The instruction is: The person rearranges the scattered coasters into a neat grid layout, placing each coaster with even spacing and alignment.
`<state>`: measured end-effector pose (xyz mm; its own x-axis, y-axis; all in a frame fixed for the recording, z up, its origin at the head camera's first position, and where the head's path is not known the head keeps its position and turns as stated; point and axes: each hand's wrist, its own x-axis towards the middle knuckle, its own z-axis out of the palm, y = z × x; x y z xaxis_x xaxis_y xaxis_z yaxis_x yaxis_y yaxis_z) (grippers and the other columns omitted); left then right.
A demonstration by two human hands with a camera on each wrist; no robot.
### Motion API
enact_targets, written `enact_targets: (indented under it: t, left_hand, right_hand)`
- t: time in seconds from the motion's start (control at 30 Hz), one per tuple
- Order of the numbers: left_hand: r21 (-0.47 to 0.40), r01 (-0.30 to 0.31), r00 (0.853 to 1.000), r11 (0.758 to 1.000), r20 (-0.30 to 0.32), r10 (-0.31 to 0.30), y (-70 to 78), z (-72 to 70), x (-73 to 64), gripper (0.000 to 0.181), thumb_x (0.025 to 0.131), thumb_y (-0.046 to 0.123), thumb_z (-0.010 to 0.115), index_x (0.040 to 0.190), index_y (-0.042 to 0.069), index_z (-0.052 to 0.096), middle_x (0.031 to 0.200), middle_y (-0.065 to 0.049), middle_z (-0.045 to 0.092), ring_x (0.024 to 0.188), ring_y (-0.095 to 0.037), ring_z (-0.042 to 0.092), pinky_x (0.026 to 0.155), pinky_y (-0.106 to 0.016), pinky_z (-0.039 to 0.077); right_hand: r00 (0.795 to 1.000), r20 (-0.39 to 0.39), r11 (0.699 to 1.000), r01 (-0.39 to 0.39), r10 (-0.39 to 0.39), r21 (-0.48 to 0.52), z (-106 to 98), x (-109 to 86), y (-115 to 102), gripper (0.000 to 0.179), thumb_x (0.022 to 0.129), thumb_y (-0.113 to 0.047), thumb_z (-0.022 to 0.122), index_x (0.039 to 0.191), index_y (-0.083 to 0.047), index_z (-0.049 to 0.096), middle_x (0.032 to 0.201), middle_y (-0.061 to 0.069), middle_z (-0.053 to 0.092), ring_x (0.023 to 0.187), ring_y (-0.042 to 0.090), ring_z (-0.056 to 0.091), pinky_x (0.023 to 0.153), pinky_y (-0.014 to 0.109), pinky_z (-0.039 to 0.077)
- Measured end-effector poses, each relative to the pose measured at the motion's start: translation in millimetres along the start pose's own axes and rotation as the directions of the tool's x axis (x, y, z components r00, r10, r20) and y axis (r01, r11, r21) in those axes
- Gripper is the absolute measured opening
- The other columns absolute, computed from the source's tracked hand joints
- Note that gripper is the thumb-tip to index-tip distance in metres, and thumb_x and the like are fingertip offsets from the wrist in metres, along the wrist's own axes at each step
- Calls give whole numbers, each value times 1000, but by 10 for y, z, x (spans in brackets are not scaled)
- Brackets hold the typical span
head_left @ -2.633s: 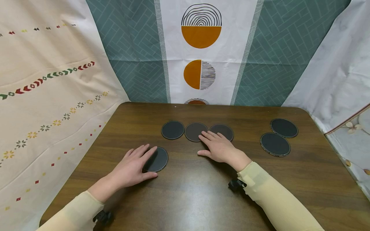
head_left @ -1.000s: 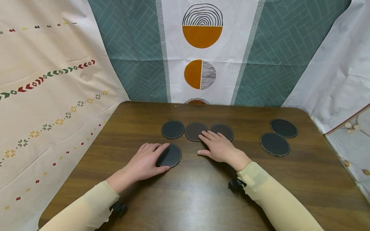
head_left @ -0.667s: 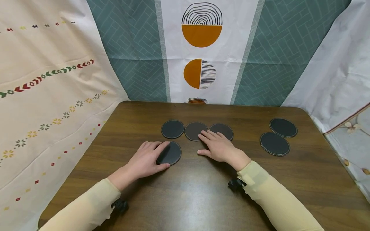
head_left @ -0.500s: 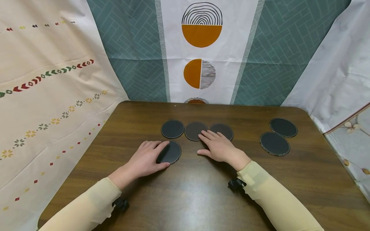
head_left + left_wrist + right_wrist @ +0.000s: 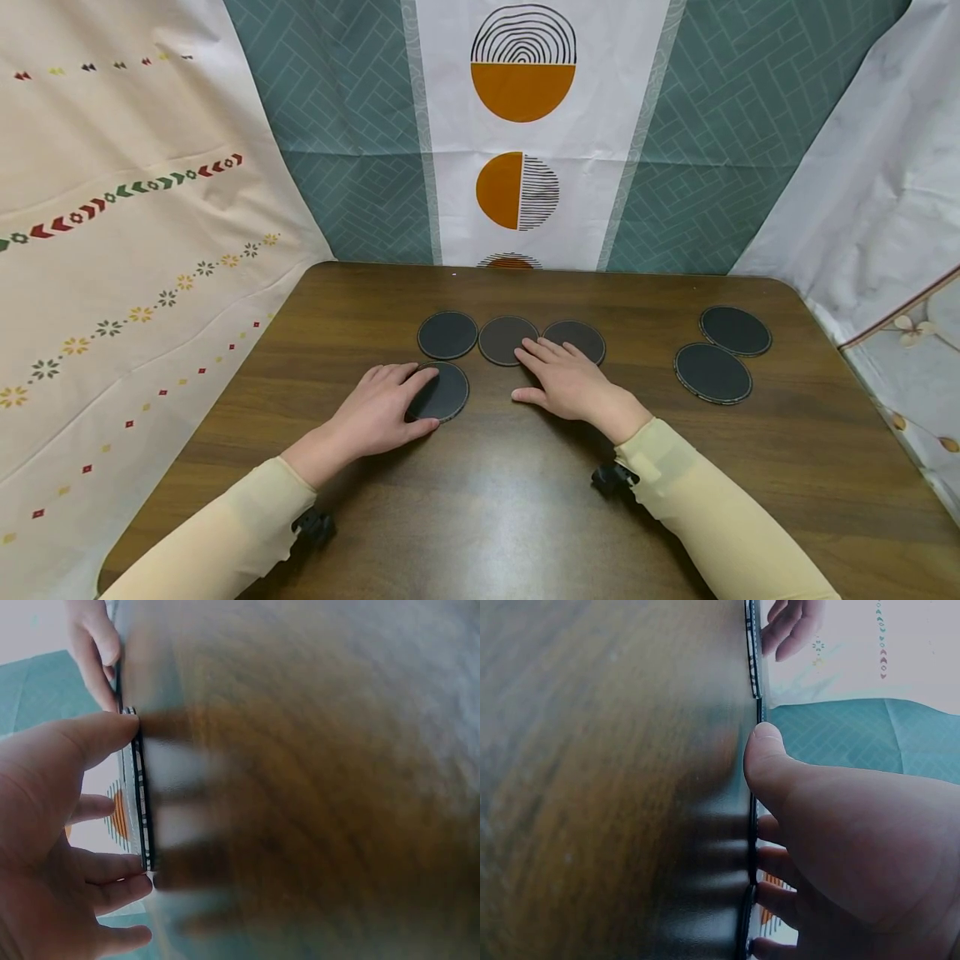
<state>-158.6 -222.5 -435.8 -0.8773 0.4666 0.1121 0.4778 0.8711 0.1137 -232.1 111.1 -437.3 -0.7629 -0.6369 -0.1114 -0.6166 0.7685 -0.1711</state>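
My left hand [image 5: 378, 410] spans a round black coaster [image 5: 444, 392], thumb on its near edge and fingers at its far left side. In the left wrist view, this coaster's dark edge with light marks [image 5: 141, 795] shows between thumb and fingers, low along the table. My right hand [image 5: 570, 385] lies palm down with fingers extended over two coasters in the back row: the middle coaster [image 5: 504, 340] and the right-hand coaster [image 5: 585, 335], partly covered by the fingers. Left of these is another coaster [image 5: 447, 335], just behind the one my left hand holds.
Two more coasters, a front one [image 5: 712, 373] and a back one [image 5: 737, 330], overlap or meet at the right of the brown wooden table [image 5: 510, 517]. Patterned cloths [image 5: 352, 150] hang behind and at both sides of it.
My left hand has slid its coaster to the right, then slightly away from me, up against the back row's left coaster. My right hand has stayed in place.
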Motion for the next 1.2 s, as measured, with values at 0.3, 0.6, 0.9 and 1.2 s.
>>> enact_targets:
  t: [0.3,0.6,0.9,1.2]
  left_hand:
    - [-12,11,999,1000,38,-11,-9,-12,0,72,97,50,83,154,10,64,154,-28,59,142,-47,56,119,-66,41]
    - [-22,17,998,1000,56,-15,-23,-14,-5,69,98,49,82,153,11,65,158,-28,56,146,-48,52,119,-69,40]
    - [-32,26,997,999,75,-24,-27,-22,5,70,99,50,80,155,12,63,162,-28,52,150,-48,48,120,-70,39]
    - [-57,34,999,998,25,-33,-22,-90,101,70,106,45,76,160,5,58,169,-23,46,155,-45,44,121,-71,37]
  right_hand:
    - [1000,1,1000,2,-2,9,-9,-5,-7,81,112,-60,56,173,-10,37,180,13,29,166,36,26,132,61,21]
    - [1000,2,1000,0,0,2,-12,-2,-13,82,112,-60,55,174,-10,36,180,13,29,167,36,25,132,61,21]
    - [1000,-4,1000,1,-1,13,3,3,-2,82,112,-60,57,173,-9,37,180,14,30,166,36,26,132,62,21]
    - [1000,-2,1000,5,-5,12,-7,2,-3,81,112,-58,58,173,-9,37,180,14,30,166,36,26,132,61,20]
